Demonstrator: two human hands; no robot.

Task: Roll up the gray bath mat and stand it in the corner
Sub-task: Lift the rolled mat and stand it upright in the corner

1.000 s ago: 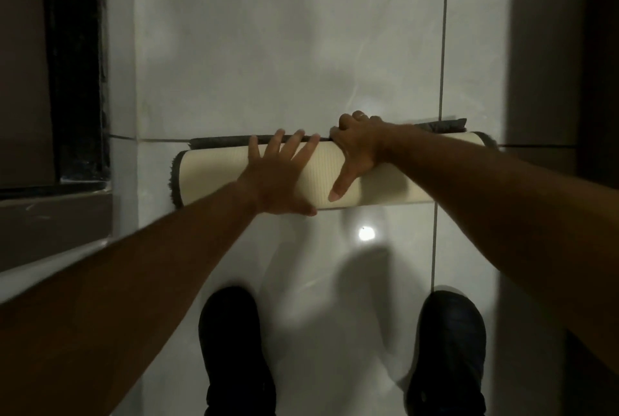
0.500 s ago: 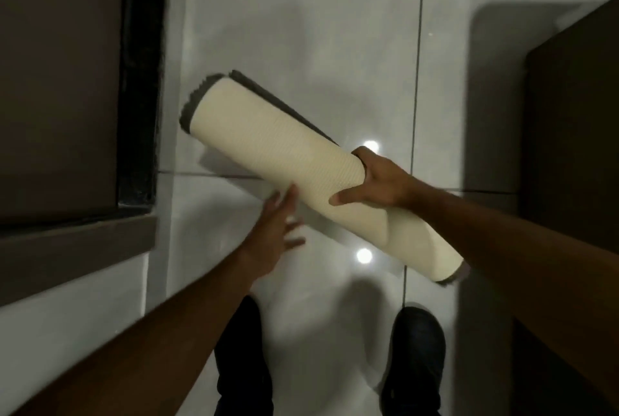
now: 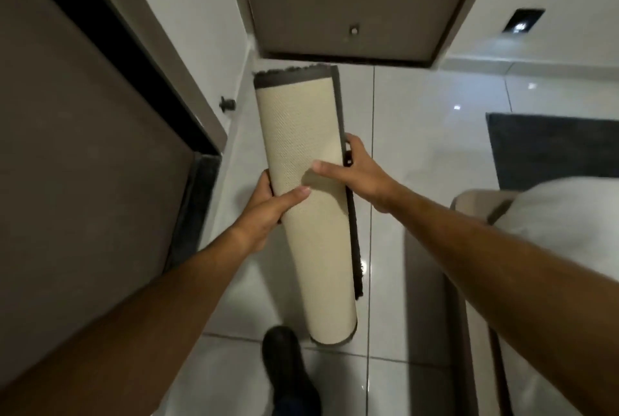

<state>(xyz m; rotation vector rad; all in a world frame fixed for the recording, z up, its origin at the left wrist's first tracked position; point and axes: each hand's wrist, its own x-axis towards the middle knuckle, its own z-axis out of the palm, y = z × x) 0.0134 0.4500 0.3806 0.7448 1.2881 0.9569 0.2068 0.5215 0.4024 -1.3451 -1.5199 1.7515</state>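
Observation:
The bath mat (image 3: pixel 301 134) is rolled into a long tube, its cream backing outward and its gray pile showing at both ends and along the loose right edge. It hangs off the floor in the middle of the head view, far end pointing toward the corner (image 3: pixel 252 57) between the white wall and a brown door. My left hand (image 3: pixel 268 206) grips the roll from the left, thumb across the front. My right hand (image 3: pixel 355 174) grips it from the right, thumb on the cream backing and fingers behind the gray edge.
A brown door (image 3: pixel 348 3) stands ahead and another brown panel (image 3: pixel 83 134) on the left with a doorstop (image 3: pixel 227 104) on the wall. A second dark mat (image 3: pixel 552 147) lies at right. A bed edge (image 3: pixel 552 214) is at lower right. My shoe (image 3: pixel 284 368) is on the glossy tile.
The roll went from lying on the floor under both hands to being lifted and turned lengthwise. My left hand has taken hold of it again. The view swung toward the door and corner.

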